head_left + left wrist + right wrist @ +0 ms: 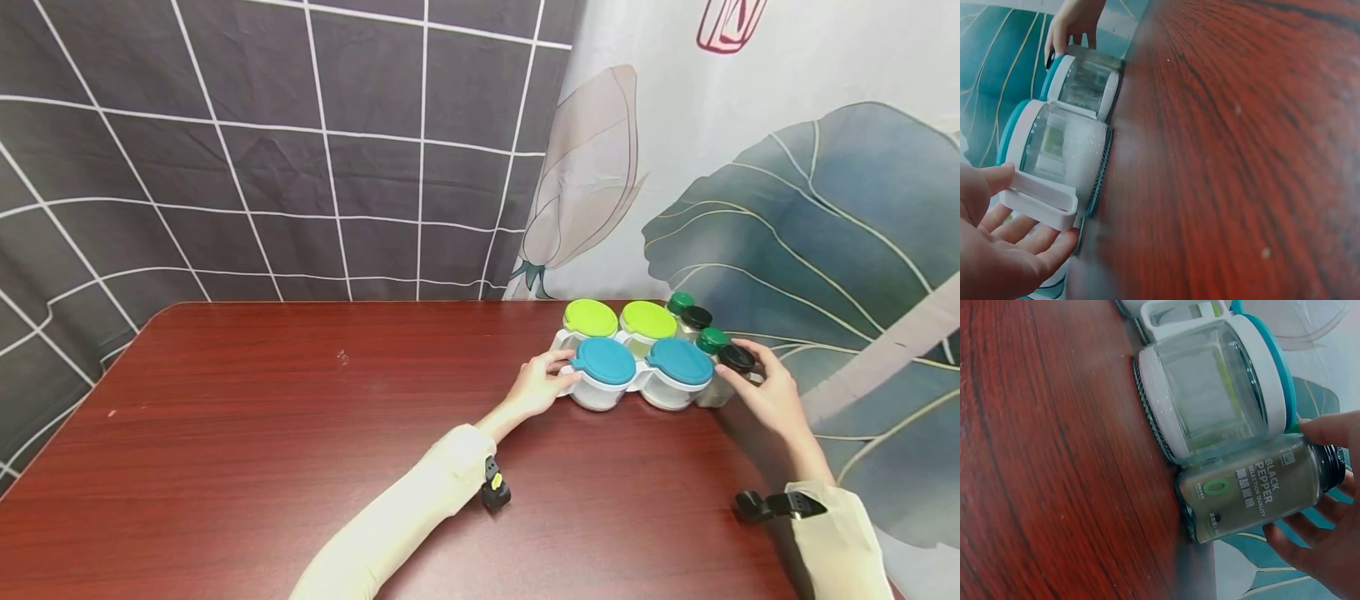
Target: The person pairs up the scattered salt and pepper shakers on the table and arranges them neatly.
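Glass seasoning jars with white handles stand bunched at the table's back right: two with blue lids in front, two with lime-green lids (pixel 591 318) behind. My left hand (pixel 536 385) touches the white handle (pixel 1044 203) of the left blue-lidded jar (pixel 603 362), thumb above it and loosely extended fingers along its other side. At the right end, my right hand (pixel 772 396) lies against a black-capped black pepper bottle (pixel 1241 487), which stands beside the right blue-lidded jar (pixel 681 364). Its thumb reaches over by the blue lid; relaxed fingers rest along the bottle's outer side.
More small bottles, one with a black cap (pixel 696 317) and two with green caps (pixel 712 340), stand between the jars and the right-hand curtain (pixel 847 225). A dark checked cloth (pixel 262 167) hangs behind the red-brown wooden table (pixel 337 400).
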### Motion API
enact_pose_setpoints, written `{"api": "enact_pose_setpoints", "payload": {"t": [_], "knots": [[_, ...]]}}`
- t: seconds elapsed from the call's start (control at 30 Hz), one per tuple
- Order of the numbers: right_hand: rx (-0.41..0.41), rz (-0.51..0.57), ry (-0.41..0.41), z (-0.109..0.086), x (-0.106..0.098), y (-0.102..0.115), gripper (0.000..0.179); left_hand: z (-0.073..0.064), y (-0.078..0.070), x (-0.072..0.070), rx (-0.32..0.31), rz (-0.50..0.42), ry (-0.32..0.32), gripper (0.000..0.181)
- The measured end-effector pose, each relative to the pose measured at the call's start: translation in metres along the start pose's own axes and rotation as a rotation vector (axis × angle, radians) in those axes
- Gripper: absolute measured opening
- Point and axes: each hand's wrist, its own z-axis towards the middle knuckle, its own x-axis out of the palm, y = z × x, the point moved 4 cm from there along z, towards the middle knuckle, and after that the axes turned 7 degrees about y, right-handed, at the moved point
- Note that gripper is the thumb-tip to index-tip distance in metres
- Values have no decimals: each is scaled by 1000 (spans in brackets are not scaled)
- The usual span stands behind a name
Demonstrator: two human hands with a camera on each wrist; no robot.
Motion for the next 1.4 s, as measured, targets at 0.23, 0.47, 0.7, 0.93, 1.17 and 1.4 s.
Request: {"api": "enact_pose_setpoints", "payload": {"t": [0.23,0.47,0.7,0.93,1.17,1.4], "knots": [[73,-19,22,-3,-1,-3,64,-1,-1,-1,-4,-12,14,43],[136,-29,23,-5,-4,-4,66,0,1,-4,1,-23,-6,39],[99,-35,45,-7,-5,-6,68,-2,3,-7,-4,-33,-48,34],[33,-35,88,-11,-6,-7,73,-2,6,-10,-4,-16,-81,31],[7,-18,84,-12,-6,-10,71,-1,7,-11,-3,-30,-92,27],[78,-48,117,-12,-5,-12,72,-2,7,-12,-6,-16,-85,25]]}}
